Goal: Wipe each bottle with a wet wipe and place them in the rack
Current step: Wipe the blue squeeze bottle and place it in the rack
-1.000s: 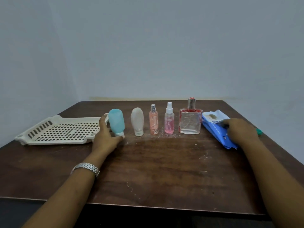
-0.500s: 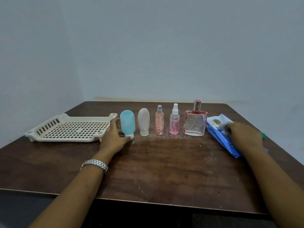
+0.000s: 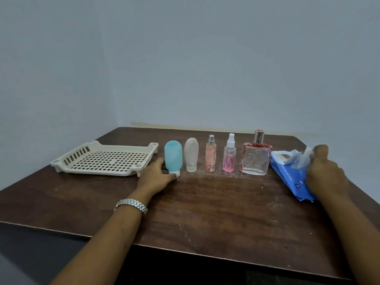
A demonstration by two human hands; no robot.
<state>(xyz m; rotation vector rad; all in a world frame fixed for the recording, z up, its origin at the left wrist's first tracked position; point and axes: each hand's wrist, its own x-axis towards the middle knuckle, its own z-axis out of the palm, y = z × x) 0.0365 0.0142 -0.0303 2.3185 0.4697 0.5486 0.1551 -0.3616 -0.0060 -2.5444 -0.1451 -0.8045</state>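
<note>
A: Biggest things first. What lies where?

B: The dark brown wooden table (image 3: pixel 205 212) carries everything. At its far left lies the cream perforated plastic rack (image 3: pixel 96 173), flat, with no bottle in it yet. At the right edge lies the blue wet-wipe pack (image 3: pixel 287 175), its near end under the right hand (image 3: pixel 324 173).

A: And the bottles?

B: Five stand upright in a row between rack and pack. From the right they are the square clear glass bottle with red trim (image 3: pixel 256 159), the pink spray bottle (image 3: pixel 229 159), the peach spray bottle (image 3: pixel 211 157), the white squeeze bottle (image 3: pixel 191 157), and the teal squeeze bottle (image 3: pixel 173 156), cap down, just beside the rack's right corner.

A: Which hand serves which?

B: The left hand (image 3: pixel 156 177), with a silver metal wristwatch (image 3: pixel 131 204) behind it, grips the teal squeeze bottle low down, with the thumb on its left side and a finger curled at the cap. The bottle's long axis points straight up and the rack lies directly to its left, so this hand is the nearer for that trip. The right hand pinches a crumpled white wet wipe (image 3: pixel 302 159) over the pack's far end, well apart from the teal bottle, with four bottles between them. I judge that wipe and bottle must meet nearer the person first.

A: What can't you make out?

B: The right fingertips are hidden behind the wipe, and I cannot tell whether the wipe is free of the pack. The left fingers behind the bottle are out of sight. The pack's print is too small to read.
</note>
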